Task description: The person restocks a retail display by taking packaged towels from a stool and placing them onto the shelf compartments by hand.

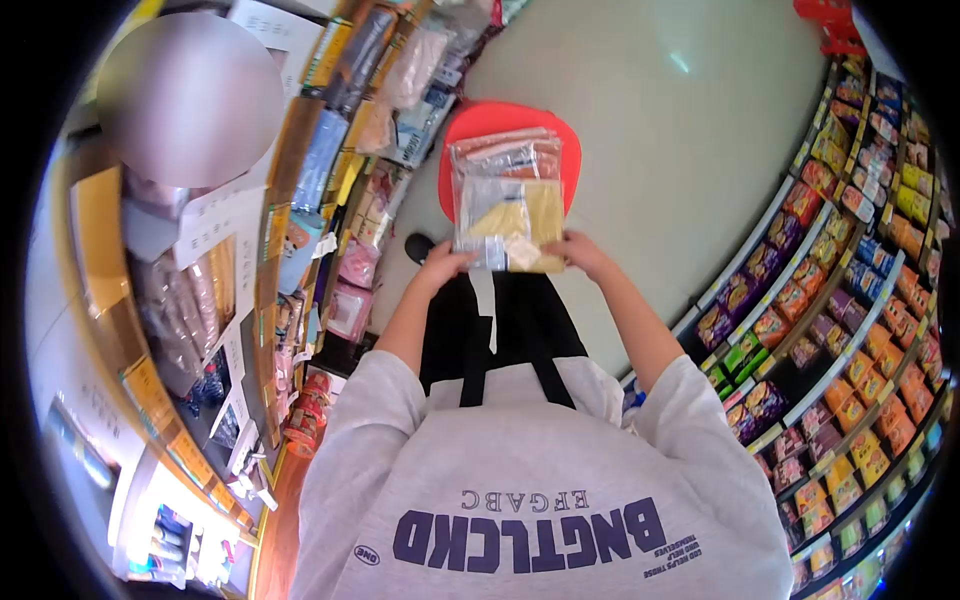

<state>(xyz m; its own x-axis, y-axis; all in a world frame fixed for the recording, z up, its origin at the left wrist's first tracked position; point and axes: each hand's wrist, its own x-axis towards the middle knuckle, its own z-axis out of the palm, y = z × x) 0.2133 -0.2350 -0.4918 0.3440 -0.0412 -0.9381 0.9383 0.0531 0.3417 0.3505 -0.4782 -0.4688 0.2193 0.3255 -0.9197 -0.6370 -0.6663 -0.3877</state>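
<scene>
Both hands grip the lower sides of a clear plastic packet (pixel 510 215) holding something folded, yellow and grey, with a white label near its bottom edge. My left hand (pixel 445 263) is closed on its lower left corner. At the lower right side, my right hand (pixel 580 253) pinches the packet's edge. Beneath and beyond it lie several similar clear packets (pixel 505 145) with reddish-brown contents, on a red stool (pixel 568 150). I cannot tell whether the held packet is resting on the others or lifted off them.
Shelves of bagged goods (pixel 325 150) rise close on my left. Snack shelves (pixel 830 330) curve along the right, with bright packets in rows. Pale floor (pixel 670 130) stretches between them. A red object (pixel 828 22) stands at the far right.
</scene>
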